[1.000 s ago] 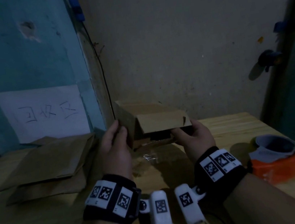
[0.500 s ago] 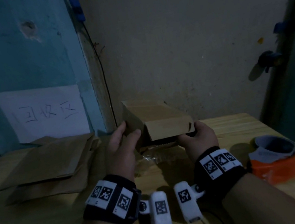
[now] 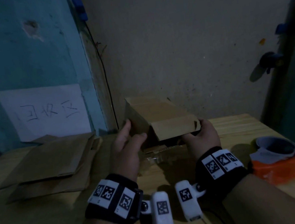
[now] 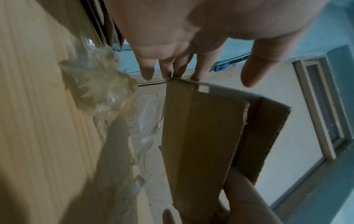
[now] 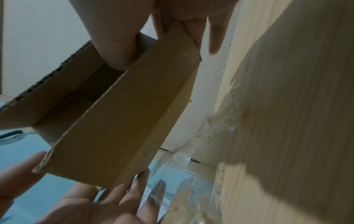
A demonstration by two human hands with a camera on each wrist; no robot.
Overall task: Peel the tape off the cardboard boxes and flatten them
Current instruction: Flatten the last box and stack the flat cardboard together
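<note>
Holding the cardboard box [image 3: 160, 118] above the wooden surface [image 3: 236, 129], both hands support it from opposite ends near the back wall. The left hand [image 3: 124, 151] lies against the box's left end with fingers [image 4: 199, 69] nearly straight, tips touching the cardboard edge, thumb spread apart. The right hand [image 3: 202, 137] grasps the right end: in the right wrist view its thumb [image 5: 116, 45] is tucked inside the open box and the fingers run along the outer wall, pinching it. The box is open, with flaps loose. Crumpled clear tape [image 4: 99, 91] lies on the surface below the box. Flattened cardboard [image 3: 49, 163] is stacked on the surface to the left, below a handwritten paper sign [image 3: 45, 112]. An orange tape dispenser [image 3: 278, 159] sits at the right.
</note>
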